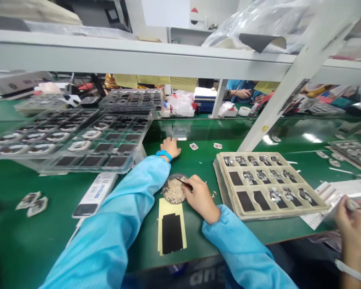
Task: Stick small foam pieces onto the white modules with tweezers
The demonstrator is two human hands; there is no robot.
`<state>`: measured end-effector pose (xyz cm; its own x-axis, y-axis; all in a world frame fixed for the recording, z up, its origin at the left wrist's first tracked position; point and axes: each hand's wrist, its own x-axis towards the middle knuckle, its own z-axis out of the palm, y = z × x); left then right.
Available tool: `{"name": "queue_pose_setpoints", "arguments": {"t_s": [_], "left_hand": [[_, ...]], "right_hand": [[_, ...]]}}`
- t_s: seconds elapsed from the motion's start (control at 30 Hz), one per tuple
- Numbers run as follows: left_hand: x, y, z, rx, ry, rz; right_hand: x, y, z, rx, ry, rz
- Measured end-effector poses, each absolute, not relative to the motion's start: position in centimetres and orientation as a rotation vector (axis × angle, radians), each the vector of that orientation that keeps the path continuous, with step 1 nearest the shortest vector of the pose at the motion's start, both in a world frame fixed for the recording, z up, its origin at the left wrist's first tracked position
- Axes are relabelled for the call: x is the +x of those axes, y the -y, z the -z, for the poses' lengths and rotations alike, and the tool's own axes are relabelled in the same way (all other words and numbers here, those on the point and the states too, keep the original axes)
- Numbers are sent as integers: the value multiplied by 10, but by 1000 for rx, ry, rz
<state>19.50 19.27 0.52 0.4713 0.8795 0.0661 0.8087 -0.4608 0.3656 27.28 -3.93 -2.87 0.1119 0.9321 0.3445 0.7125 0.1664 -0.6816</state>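
My right hand (pixel 200 196) is closed on dark tweezers (pixel 184 183), whose tips point over a round dish (pixel 166 196) filled with small beige pieces (pixel 173 192). Farther back, my left hand (pixel 171 147) lies on the green table with its fingers stretched out, a blue band round the wrist. Right of it lie two small white-framed parts (pixel 193 146). Just in front of the dish is a yellow sheet (pixel 160 237) with a black rectangular pad (pixel 172 235) on top.
A stacked cream tray (pixel 239 200) of metal parts stands at right; clear trays (pixel 128 162) of ring-shaped parts stand at left. Near them lie a white device (pixel 96 194) with a cable and two loose parts (pixel 37 204). A co-worker's hand (pixel 353 224) is at far right. A shelf beam (pixel 168 58) crosses above.
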Motion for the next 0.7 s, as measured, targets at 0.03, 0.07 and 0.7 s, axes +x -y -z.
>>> {"name": "queue_pose_setpoints", "arguments": {"t_s": [0.03,0.07,0.7], "left_hand": [[208,-195,-2,2492,-1373,-355],[220,-196,1,2544,-1284,-339],[140,-111,-39,2423,-1001,-527]], "right_hand": [[271,40,29,-1575,1638,-361],[270,41,29,-1549,1625,-371],[275,59,38,-1321,1178,-1110]]}}
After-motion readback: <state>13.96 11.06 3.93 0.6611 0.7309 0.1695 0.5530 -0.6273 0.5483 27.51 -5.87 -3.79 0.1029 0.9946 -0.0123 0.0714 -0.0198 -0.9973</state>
